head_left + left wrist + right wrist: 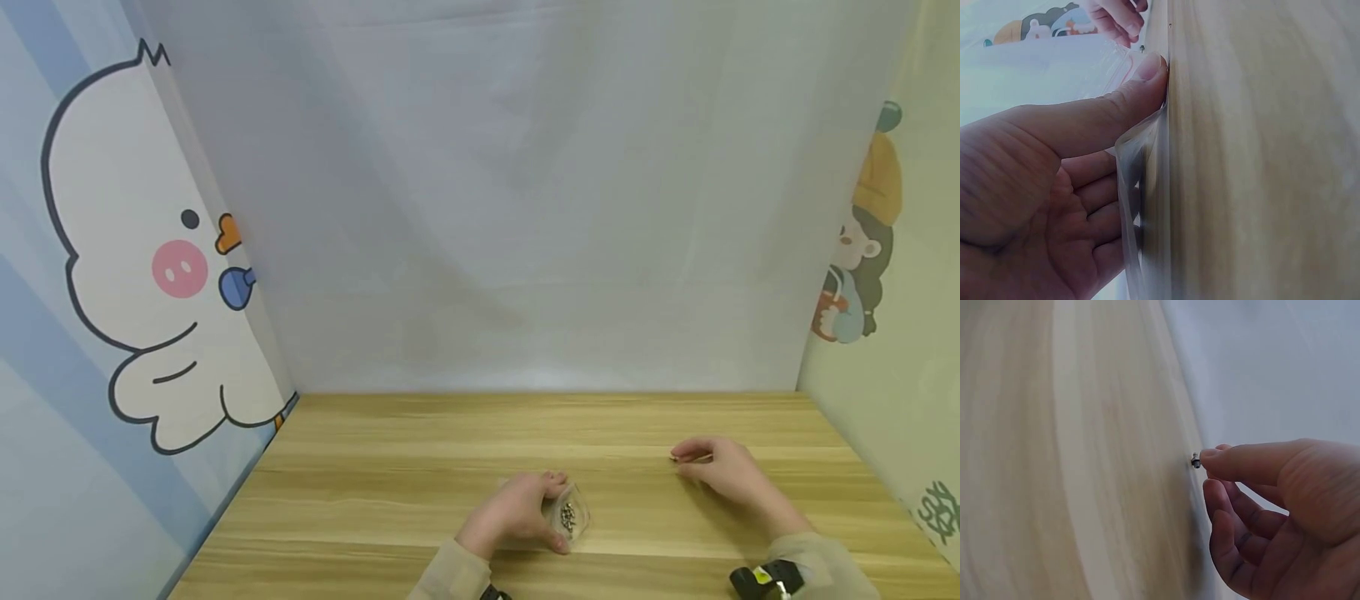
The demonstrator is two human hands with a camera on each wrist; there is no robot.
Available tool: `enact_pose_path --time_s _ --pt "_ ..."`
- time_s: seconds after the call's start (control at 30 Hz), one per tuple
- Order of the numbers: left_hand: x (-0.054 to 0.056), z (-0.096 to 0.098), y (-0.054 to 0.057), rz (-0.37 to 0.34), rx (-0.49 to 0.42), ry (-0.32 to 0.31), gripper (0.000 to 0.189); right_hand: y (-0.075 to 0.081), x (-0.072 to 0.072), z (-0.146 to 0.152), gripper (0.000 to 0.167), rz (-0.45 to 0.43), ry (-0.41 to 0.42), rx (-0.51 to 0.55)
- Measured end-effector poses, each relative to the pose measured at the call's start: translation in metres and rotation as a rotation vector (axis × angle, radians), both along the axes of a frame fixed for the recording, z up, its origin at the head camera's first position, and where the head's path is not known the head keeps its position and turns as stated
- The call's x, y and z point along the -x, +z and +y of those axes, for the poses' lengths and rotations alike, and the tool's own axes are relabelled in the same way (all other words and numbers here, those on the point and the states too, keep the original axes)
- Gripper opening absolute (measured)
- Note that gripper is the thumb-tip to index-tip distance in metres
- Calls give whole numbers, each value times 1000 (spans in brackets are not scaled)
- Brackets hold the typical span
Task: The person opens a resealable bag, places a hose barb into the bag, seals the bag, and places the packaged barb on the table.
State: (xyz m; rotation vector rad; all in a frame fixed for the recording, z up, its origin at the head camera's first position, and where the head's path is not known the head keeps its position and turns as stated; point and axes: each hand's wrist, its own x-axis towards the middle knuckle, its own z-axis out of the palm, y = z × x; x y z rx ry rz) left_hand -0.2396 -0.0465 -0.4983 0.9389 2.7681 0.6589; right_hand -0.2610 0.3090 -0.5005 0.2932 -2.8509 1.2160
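A small clear plastic bag point(578, 505) lies on the table, with a little heap of small shiny metal pieces point(567, 517) inside. My left hand point(519, 510) holds the bag from its left side, thumb at the near edge and fingers at the far edge. The left wrist view shows the thumb point(1141, 81) along the bag's clear film point(1127, 169), low at the tabletop. Farther right, just over the wood, my right hand point(722, 471) pinches one small metal fitting point(1195, 460) between thumb and fingertips. This fitting has a narrow tip and a wider collar; its other end is hidden.
The wood-grain table point(390, 467) runs back to a pale grey curtain point(510, 208). A side panel with a cartoon bird point(112, 217) borders the left, and a pale green panel point(885, 400) the right. A dark wrist strap point(780, 575) sits over the right sleeve.
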Motion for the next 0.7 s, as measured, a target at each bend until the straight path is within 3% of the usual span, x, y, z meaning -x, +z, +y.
enact_pose_path --time_s 0.33,0.7 --pt "0 1 0 -28 -7 5 84 -7 12 6 25 1 -18 -73" --pt "-1 1 2 -36 -27 2 84 -13 14 6 17 11 -6 -130"
